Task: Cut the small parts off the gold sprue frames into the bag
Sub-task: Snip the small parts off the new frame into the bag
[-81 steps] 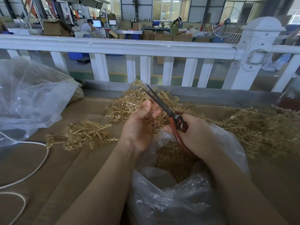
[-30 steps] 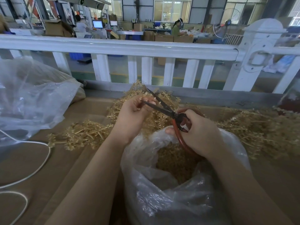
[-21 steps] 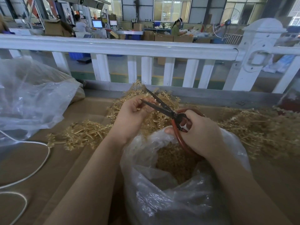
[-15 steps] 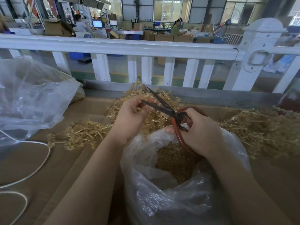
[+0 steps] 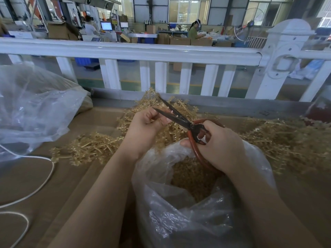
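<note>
My left hand (image 5: 145,126) pinches a gold sprue frame (image 5: 170,130) above the open mouth of a clear plastic bag (image 5: 188,217). My right hand (image 5: 220,145) grips the red handles of dark scissors (image 5: 179,119). Their blades stand apart, with small pegs of the frame between them next to my left fingers. Cut gold parts (image 5: 189,176) fill the bottom of the bag. Most of the held frame is hidden behind my left hand.
Heaps of gold sprue frames lie on the brown table: one at the left (image 5: 89,149), one behind my hands (image 5: 143,108), a large one at the right (image 5: 286,140). A big clear bag (image 5: 32,108) sits far left, a white cord (image 5: 35,190) near it. A white railing (image 5: 136,51) runs behind.
The scissor blades have opened a little wider around the frame. Both hands stay in nearly the same place above the bag.
</note>
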{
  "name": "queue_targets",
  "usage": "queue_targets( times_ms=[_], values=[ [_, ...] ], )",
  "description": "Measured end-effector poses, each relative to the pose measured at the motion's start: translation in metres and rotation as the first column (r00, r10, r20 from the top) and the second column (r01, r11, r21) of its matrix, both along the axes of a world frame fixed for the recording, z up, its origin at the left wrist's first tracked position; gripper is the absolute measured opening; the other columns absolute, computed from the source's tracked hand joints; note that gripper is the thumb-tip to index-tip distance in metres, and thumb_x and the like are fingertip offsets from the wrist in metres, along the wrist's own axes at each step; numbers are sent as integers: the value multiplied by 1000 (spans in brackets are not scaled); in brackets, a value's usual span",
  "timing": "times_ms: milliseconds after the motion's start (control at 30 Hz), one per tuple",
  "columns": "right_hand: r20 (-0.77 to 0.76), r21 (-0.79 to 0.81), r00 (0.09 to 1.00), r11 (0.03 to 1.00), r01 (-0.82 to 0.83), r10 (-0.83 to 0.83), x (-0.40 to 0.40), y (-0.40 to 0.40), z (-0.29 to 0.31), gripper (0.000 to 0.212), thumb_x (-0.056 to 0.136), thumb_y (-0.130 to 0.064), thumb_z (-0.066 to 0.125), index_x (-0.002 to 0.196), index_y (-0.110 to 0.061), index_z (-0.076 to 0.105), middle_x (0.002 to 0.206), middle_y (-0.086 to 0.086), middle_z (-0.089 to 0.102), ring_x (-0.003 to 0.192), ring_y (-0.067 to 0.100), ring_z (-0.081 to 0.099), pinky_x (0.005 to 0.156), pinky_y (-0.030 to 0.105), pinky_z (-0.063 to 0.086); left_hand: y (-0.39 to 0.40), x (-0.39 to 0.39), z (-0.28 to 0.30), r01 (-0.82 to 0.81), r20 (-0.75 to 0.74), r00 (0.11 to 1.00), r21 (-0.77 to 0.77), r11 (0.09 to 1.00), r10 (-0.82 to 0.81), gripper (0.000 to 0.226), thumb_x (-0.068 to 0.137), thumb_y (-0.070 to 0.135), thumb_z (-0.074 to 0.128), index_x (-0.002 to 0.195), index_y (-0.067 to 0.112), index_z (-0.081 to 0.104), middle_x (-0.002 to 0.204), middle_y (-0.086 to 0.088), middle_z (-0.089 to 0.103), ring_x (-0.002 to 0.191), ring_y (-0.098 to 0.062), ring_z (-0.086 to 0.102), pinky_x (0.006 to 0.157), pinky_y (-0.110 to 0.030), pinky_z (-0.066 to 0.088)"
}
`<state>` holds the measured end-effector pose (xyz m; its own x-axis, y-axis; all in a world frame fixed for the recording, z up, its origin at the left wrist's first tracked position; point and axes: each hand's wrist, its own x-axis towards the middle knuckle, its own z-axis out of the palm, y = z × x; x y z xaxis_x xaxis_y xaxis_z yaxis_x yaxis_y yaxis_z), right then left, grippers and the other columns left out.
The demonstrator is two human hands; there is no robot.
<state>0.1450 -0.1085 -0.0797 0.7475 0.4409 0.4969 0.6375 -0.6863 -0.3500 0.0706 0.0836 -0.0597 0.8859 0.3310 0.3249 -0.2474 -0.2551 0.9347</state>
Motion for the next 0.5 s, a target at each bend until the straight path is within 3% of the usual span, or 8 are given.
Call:
queue_targets(
  times_ms=[167,267,433,500],
  values=[
    [-7,12,1000,1000,-3,3,1,0,-3,75,60,-102,34,91,-37,58,67,-31,49,61,-12,44,54,8,26,1,0,-1,26,30,999,-46,999,-25,18,93,9,65,102,-6,68,91,-14,71,79,-15,58,74,-23,49],
    [-21,27,1000,999,-21,22,0,0,-2,70,58,-104,31,92,-46,52,68,-36,45,62,-15,41,57,7,25,3,2,-3,64,48,997,-71,995,-60,24,94,7,62,103,-15,63,94,-26,67,83,-21,56,78,-28,47],
    [23,-6,1000,1000,2,-2,-1,-1,0,76,63,-98,37,97,-35,61,69,-34,42,60,-9,42,55,8,27,2,1,-2,70,41,997,-65,995,-68,10,92,6,64,95,5,74,94,-5,75,84,-15,64,78,-24,52],
    [35,-5,999,1000,0,0,-2,-1,1,74,66,-95,40,98,-33,62,70,-33,42,61,-6,42,55,8,27,1,0,-2,82,35,996,-27,996,-81,11,92,8,65,97,4,74,96,-13,74,82,-21,62,79,-31,51]
  ],
)
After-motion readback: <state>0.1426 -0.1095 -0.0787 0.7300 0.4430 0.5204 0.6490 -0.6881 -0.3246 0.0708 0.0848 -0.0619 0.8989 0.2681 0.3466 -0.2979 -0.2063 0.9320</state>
